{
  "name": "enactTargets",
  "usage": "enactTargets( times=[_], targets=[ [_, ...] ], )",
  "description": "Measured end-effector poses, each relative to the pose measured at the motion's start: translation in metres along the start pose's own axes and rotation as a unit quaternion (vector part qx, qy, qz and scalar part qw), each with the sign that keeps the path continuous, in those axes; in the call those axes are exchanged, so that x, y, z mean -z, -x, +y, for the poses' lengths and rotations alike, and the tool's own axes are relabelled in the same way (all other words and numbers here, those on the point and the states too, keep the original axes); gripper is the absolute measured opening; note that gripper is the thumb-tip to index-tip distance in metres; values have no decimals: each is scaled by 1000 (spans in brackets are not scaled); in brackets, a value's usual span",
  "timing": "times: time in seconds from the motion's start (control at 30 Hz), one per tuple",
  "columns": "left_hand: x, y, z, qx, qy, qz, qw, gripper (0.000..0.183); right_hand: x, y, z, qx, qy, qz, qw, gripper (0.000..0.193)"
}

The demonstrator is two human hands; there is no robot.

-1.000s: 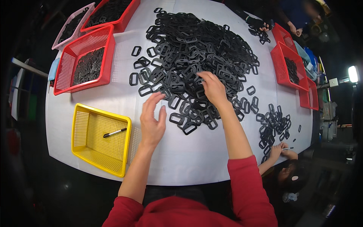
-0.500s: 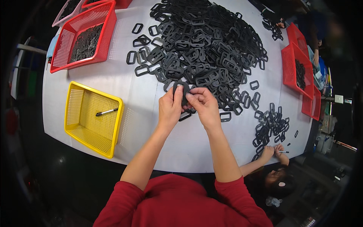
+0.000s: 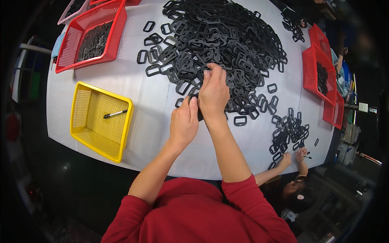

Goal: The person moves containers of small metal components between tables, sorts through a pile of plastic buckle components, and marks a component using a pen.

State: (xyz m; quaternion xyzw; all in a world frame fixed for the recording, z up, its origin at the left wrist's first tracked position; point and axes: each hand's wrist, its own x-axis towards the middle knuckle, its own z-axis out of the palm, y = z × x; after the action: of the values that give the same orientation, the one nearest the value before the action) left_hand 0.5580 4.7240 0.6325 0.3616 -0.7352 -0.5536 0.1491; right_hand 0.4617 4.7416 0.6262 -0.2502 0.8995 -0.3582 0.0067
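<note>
A large heap of flat black oblong frames (image 3: 227, 44) lies in front of me, each with an open slot in the middle. My left hand (image 3: 183, 123) is closed round a black frame (image 3: 200, 115), thumb on top, at the heap's near edge. Most of that piece is hidden by my fingers and right wrist. Crossing just beyond it, my right hand (image 3: 214, 91) is over the heap's near side, with its fingers bent and thumb close to the forefinger. Whatever lies between those fingertips cannot be told from the pieces behind.
To my left, a yellow basket (image 3: 126, 135) contains a pen (image 3: 115, 114). A red basket (image 3: 115, 50) of small black pieces stands behind it. On the right are more red baskets (image 3: 310, 75) and a smaller frame pile (image 3: 287, 131), where a co-worker's hands (image 3: 300, 154) hold a pen.
My right hand has left the held piece and moved forward over the heap. My left hand has shifted slightly nearer to me, still holding. The co-worker's hands have moved a little.
</note>
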Motion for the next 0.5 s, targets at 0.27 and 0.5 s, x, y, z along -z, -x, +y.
enactTargets(
  times=[0.27,0.5],
  targets=[
    [0,17,-4,-21,-34,-7,999,28,-9,-11,5,35,58,-8,998,15],
    [16,10,-4,61,183,4,981,36,20,-7,25,-86,-245,-101,960,26]
  ],
)
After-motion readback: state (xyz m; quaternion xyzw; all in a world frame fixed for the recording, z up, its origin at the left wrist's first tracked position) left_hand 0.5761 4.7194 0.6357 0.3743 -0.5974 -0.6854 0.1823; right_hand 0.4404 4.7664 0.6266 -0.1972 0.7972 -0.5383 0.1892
